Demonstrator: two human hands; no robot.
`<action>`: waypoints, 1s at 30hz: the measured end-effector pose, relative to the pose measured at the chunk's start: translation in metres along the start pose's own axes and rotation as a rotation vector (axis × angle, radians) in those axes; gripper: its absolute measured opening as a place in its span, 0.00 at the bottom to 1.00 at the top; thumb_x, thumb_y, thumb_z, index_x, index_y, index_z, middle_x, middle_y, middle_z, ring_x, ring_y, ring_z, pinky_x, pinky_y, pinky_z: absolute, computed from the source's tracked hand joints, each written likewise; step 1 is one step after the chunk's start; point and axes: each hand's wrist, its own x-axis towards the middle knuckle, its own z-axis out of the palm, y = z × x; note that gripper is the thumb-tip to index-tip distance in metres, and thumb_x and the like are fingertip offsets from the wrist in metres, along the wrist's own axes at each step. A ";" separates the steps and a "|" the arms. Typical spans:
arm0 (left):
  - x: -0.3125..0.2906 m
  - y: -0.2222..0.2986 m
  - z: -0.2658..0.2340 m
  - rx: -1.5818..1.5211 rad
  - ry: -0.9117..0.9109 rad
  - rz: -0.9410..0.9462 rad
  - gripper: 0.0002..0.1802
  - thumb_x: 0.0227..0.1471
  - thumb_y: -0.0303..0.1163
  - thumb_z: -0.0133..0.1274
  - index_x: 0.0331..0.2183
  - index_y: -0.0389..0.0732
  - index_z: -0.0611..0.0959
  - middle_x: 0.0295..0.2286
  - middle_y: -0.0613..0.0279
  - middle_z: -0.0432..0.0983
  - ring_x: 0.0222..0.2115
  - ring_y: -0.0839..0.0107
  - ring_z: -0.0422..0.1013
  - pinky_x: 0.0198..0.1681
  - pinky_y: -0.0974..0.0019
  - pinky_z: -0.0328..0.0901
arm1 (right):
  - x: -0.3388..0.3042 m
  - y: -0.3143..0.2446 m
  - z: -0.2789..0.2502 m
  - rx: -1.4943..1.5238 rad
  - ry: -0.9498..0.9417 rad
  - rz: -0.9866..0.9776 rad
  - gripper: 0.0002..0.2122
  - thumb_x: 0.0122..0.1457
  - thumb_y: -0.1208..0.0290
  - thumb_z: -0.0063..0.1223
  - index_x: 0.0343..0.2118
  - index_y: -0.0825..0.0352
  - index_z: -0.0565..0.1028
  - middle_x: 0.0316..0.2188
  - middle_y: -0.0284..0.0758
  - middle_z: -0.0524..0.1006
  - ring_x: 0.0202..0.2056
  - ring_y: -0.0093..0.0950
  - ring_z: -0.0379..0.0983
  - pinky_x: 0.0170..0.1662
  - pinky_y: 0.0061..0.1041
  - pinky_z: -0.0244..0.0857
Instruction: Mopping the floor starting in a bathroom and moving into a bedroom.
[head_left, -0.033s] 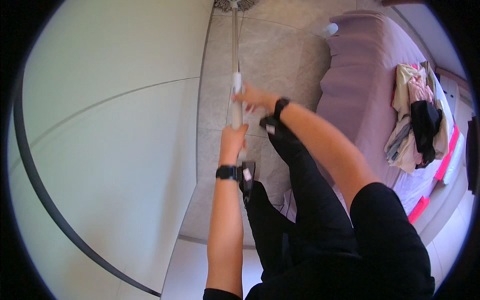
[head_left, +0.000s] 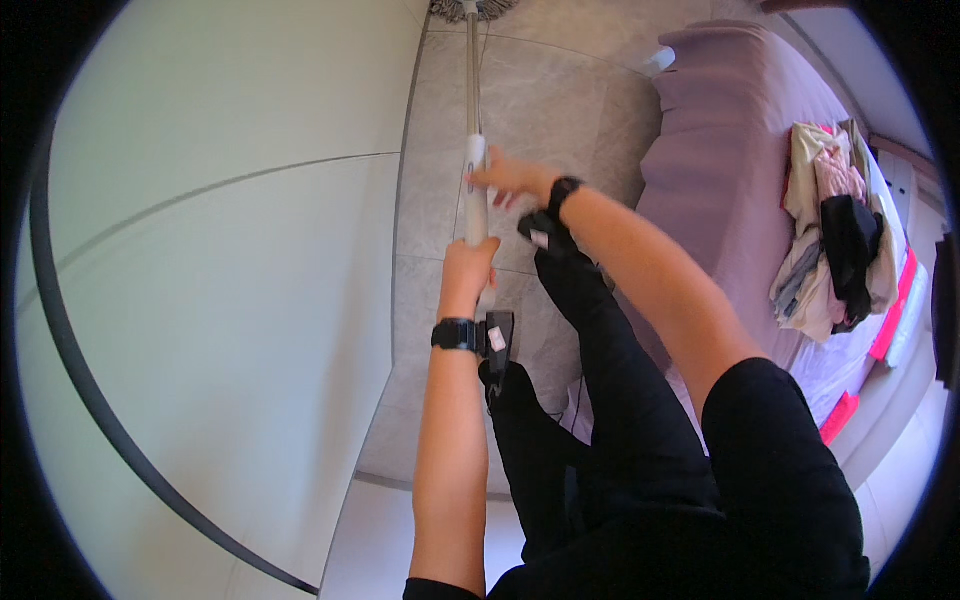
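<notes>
A mop (head_left: 473, 85) with a white grip and a metal pole runs away from me, its grey stringy head (head_left: 472, 10) partly cut off at the top edge. My left hand (head_left: 467, 270) is wrapped around the lower part of the white grip. Higher up, my right hand (head_left: 515, 180) has one finger laid across the grip, its thumb raised and the other fingers loosely apart beside it. Each wrist wears a black band, with a small dark box (head_left: 498, 345) next to the left one.
Pale panels (head_left: 230, 280) line the left side. On the right stands a bed with a mauve cover (head_left: 710, 150), bearing a pile of clothes (head_left: 835, 235). Grey floor tiles (head_left: 550, 80) lie between them. A cable (head_left: 575, 405) shows between my legs.
The mop's grip and both hands have shifted slightly away from me, upward in the picture. My right hand stays beside the grip with one finger on it.
</notes>
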 end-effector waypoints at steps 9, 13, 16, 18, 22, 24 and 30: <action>-0.163 -0.218 -0.074 0.210 -0.040 -0.049 0.13 0.43 0.33 0.52 0.19 0.31 0.75 0.10 0.57 0.68 0.12 0.66 0.68 0.15 0.62 0.61 | -0.047 0.075 0.211 -0.253 -0.086 0.111 0.21 0.57 0.53 0.40 0.30 0.70 0.75 0.25 0.41 0.76 0.27 0.35 0.73 0.32 0.34 0.67; -0.300 -0.397 -0.108 0.261 -0.115 -0.368 0.09 0.40 0.30 0.55 0.20 0.35 0.74 0.11 0.61 0.68 0.11 0.68 0.68 0.15 0.64 0.62 | -0.102 0.228 0.397 0.317 -0.375 0.317 0.24 0.55 0.51 0.45 0.32 0.75 0.72 0.24 0.46 0.75 0.25 0.38 0.75 0.25 0.36 0.71; -0.426 -0.447 -0.147 0.390 -0.135 -0.604 0.08 0.40 0.28 0.55 0.20 0.34 0.75 0.11 0.58 0.69 0.11 0.68 0.69 0.16 0.63 0.63 | -0.186 0.264 0.531 0.509 -0.664 0.363 0.25 0.55 0.49 0.45 0.36 0.72 0.73 0.31 0.45 0.75 0.27 0.35 0.76 0.28 0.32 0.71; -0.486 -0.483 -0.163 0.295 -0.145 -0.703 0.08 0.38 0.27 0.54 0.23 0.32 0.74 0.12 0.57 0.69 0.11 0.68 0.68 0.15 0.63 0.64 | -0.228 0.278 0.583 0.578 -0.813 0.438 0.24 0.54 0.49 0.48 0.38 0.70 0.73 0.33 0.42 0.76 0.30 0.34 0.76 0.31 0.31 0.71; -0.523 -0.475 -0.172 0.325 -0.101 -0.760 0.11 0.37 0.26 0.54 0.25 0.30 0.73 0.12 0.58 0.68 0.10 0.69 0.66 0.13 0.64 0.63 | -0.255 0.273 0.601 0.705 -0.799 0.477 0.22 0.52 0.52 0.52 0.37 0.70 0.73 0.30 0.38 0.76 0.31 0.30 0.76 0.33 0.27 0.71; -0.499 -0.457 -0.175 0.375 -0.131 -0.760 0.11 0.38 0.27 0.55 0.25 0.30 0.73 0.12 0.58 0.68 0.09 0.69 0.66 0.12 0.65 0.63 | -0.246 0.269 0.590 0.721 -0.758 0.470 0.21 0.52 0.53 0.52 0.36 0.70 0.73 0.29 0.38 0.75 0.28 0.28 0.75 0.31 0.25 0.70; -0.347 -0.394 -0.153 0.547 -0.161 -0.459 0.14 0.36 0.30 0.56 0.26 0.30 0.76 0.15 0.51 0.72 0.14 0.63 0.71 0.17 0.62 0.64 | -0.144 0.238 0.452 0.783 -0.331 0.163 0.15 0.53 0.59 0.51 0.28 0.70 0.73 0.20 0.34 0.73 0.19 0.21 0.70 0.21 0.21 0.65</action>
